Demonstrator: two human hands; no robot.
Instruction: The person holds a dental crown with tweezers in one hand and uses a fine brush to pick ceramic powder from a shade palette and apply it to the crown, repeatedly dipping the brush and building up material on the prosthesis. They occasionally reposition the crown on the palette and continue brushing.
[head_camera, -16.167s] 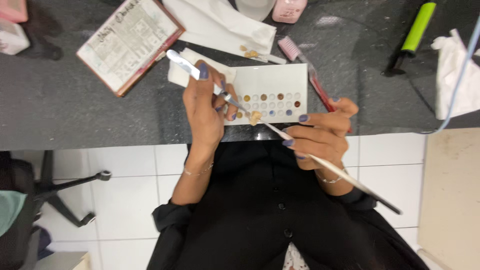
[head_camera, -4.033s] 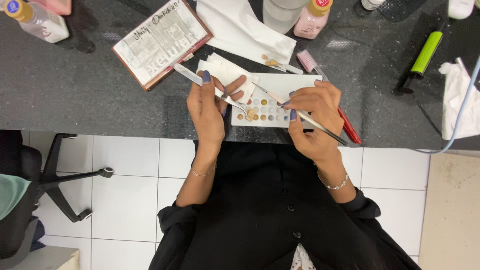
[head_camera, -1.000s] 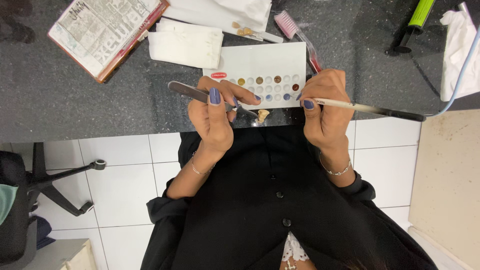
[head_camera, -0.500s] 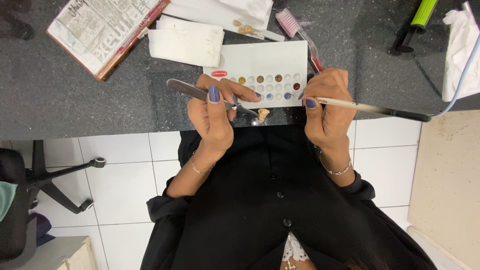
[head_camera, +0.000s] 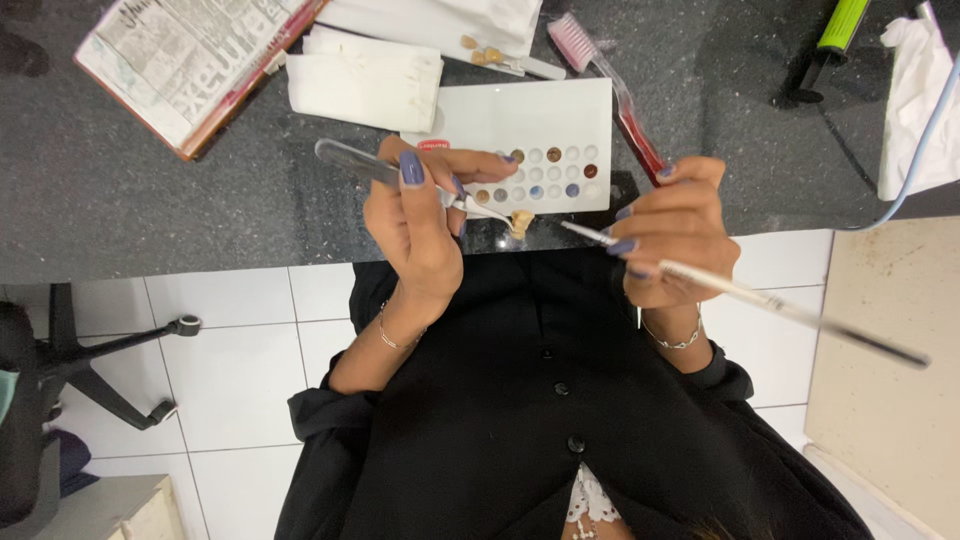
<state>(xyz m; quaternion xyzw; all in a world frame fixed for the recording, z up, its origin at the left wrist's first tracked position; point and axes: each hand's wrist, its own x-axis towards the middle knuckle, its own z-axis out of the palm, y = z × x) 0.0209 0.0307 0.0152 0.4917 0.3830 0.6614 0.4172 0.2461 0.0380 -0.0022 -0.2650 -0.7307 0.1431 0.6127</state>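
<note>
Tweezers (head_camera: 400, 180) in the left hand (head_camera: 420, 230) pinch a small tan piece (head_camera: 520, 222); right hand (head_camera: 670, 235) grips a thin brush (head_camera: 760, 298), white palette (head_camera: 530, 140) just beyond.

One head-worn camera looks steeply down, close over the dark desk (head_camera: 150, 200) edge, lap and tiled floor (head_camera: 250, 330).

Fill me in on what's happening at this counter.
A person in a black top works at a dark counter. The left hand holds metal tweezers that grip a small tan tooth-shaped piece. The right hand holds a thin brush with its tip pointed at that piece, close to it. Behind them lies a white palette with small wells of colour, beside a toothbrush, folded tissue and a printed booklet.
</note>
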